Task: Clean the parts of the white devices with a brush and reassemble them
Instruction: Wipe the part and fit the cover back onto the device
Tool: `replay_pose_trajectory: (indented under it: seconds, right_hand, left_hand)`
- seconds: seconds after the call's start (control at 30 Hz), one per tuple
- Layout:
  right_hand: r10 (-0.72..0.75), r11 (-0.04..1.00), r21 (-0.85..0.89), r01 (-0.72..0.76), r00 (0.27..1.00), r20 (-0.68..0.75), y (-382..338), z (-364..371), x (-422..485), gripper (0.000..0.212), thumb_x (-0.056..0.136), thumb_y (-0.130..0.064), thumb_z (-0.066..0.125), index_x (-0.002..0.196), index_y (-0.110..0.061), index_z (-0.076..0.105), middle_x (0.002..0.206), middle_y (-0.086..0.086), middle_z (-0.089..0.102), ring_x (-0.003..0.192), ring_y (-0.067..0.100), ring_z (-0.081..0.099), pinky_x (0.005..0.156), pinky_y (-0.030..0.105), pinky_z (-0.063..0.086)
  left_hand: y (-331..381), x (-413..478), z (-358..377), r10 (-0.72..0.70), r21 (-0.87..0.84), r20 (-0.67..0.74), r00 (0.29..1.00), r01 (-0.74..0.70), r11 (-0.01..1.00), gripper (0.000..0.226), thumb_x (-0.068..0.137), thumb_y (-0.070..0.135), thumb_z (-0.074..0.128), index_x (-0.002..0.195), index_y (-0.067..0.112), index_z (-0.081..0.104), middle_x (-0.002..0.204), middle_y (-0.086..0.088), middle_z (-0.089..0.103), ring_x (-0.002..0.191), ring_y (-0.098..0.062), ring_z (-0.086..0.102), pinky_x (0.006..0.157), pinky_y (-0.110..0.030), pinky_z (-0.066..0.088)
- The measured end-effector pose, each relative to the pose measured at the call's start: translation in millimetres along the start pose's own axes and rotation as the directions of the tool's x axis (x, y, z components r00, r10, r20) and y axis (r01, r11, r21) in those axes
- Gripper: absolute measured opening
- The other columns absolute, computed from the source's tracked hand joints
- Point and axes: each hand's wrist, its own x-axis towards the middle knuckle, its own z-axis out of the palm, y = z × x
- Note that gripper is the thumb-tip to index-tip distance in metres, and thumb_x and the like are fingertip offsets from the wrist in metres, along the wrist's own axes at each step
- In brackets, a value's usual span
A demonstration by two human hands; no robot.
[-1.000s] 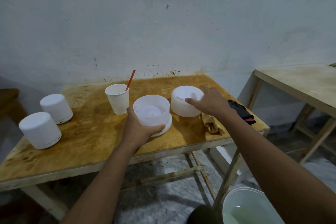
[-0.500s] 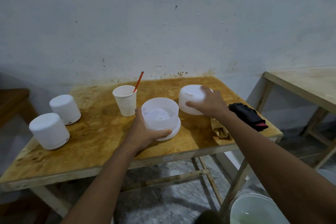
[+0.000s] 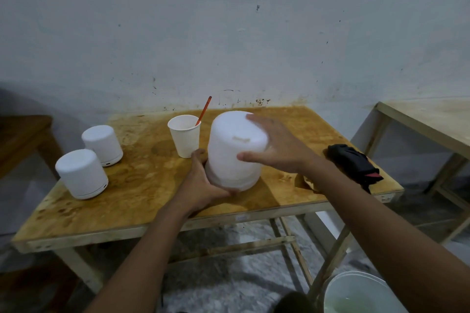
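Right hand [image 3: 277, 146] now grips the cover [image 3: 232, 150], brought over the base [image 3: 239, 181] that left hand [image 3: 203, 183] holds; reassembly nears.

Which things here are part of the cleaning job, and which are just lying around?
Job: white cover in right hand; base in left hand; paper cup; orange stick; near white device; far white device.
Lying about: black fabric; brown cloth; bucket.

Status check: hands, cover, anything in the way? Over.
Left hand grips base. Right hand holds cover on base, tilted. Paper cup close beside left thumb.
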Motion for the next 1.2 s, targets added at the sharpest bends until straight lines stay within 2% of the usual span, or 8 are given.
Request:
replay_pose_trajectory:
  seconds: [0.23,0.37,0.53,0.6,0.8,0.87,0.97,1.2]
  right_hand:
    - [0.047,0.998,-0.047,-0.041,0.992,0.121,1,26,0,0.099,0.068,-0.068,0.075,0.149,-0.043,0.024,0.15,-0.002,0.026,0.134,0.023,0.035,0.098,0.037,0.04]
    - [0.071,0.997,-0.041,-0.067,0.993,0.099,2,31,-5,0.097,0.072,-0.062,0.076,0.15,-0.041,0.023,0.151,-0.001,0.025,0.133,0.025,0.037,0.099,0.039,0.045]
    - [0.067,0.997,-0.046,-0.061,0.991,0.117,3,37,-6,0.098,0.072,-0.061,0.077,0.15,-0.042,0.021,0.153,-0.001,0.02,0.135,0.026,0.035,0.1,0.042,0.046]
    - [0.063,0.998,-0.015,-0.062,0.992,0.108,4,39,-6,0.098,0.071,-0.061,0.078,0.15,-0.043,0.022,0.152,-0.002,0.021,0.136,0.025,0.033,0.103,0.043,0.044]
    - [0.073,0.996,0.038,-0.076,0.994,0.084,7,43,-6,0.099,0.069,-0.06,0.079,0.15,-0.042,0.025,0.149,-0.003,0.024,0.134,0.023,0.033,0.104,0.043,0.043]
    - [0.08,0.995,0.056,-0.085,0.994,0.079,8,44,-5,0.099,0.069,-0.059,0.08,0.15,-0.042,0.026,0.149,-0.004,0.023,0.134,0.023,0.033,0.102,0.04,0.043]
    - [0.079,0.994,0.075,-0.084,0.995,0.067,10,46,-6,0.099,0.069,-0.057,0.082,0.15,-0.043,0.026,0.148,-0.005,0.024,0.132,0.022,0.035,0.1,0.038,0.044]
    - [0.057,0.997,0.056,-0.058,0.998,0.025,14,50,-6,0.099,0.067,-0.06,0.08,0.149,-0.043,0.027,0.145,-0.005,0.027,0.13,0.021,0.038,0.1,0.036,0.044]
  left_hand:
    - [-4,0,1,-0.029,-0.044,-0.009,1.0,0.029,0.999,0.129,0.054,0.031,0.095,0.145,0.026,0.003,0.143,0.001,0.038,0.127,-0.019,0.042,0.099,-0.039,0.048]
    - [-6,1,2,-0.042,-0.053,-0.004,0.999,0.042,0.998,0.134,0.055,0.031,0.094,0.147,0.029,-0.003,0.142,0.003,0.038,0.125,-0.017,0.041,0.096,-0.034,0.044]
    - [-8,2,-6,-0.021,-0.085,0.044,0.999,0.024,0.996,0.127,0.054,0.039,0.093,0.148,0.035,0.007,0.137,0.011,0.036,0.122,-0.011,0.038,0.091,-0.026,0.045]
    - [-12,2,-14,-0.019,-0.109,0.09,0.996,0.029,0.994,0.125,0.051,0.05,0.091,0.149,0.037,0.014,0.141,0.011,0.038,0.126,-0.013,0.04,0.098,-0.032,0.047]
    - [-9,7,-24,-0.059,-0.261,0.112,0.992,0.087,0.961,0.06,0.093,0.034,0.061,0.147,0.027,0.035,0.13,0.011,0.046,0.122,-0.013,0.043,0.085,-0.019,0.046]
    - [-10,13,-22,-0.116,-0.354,0.079,0.99,0.136,0.925,0.035,0.096,0.046,0.051,0.13,0.034,0.051,0.128,0.008,0.052,0.126,-0.019,0.045,0.097,-0.031,0.045]
    - [-9,20,-15,-0.202,-0.406,-0.006,0.979,0.182,0.896,0.041,0.084,0.071,0.051,0.112,0.042,0.054,0.126,0.006,0.054,0.119,-0.019,0.048,0.104,-0.042,0.041]
    - [-7,29,-9,-0.312,-0.529,-0.047,0.949,0.241,0.814,0.041,0.086,0.047,0.067,0.118,0.024,0.057,0.117,0.006,0.054,0.107,-0.015,0.051,0.093,-0.039,0.049]
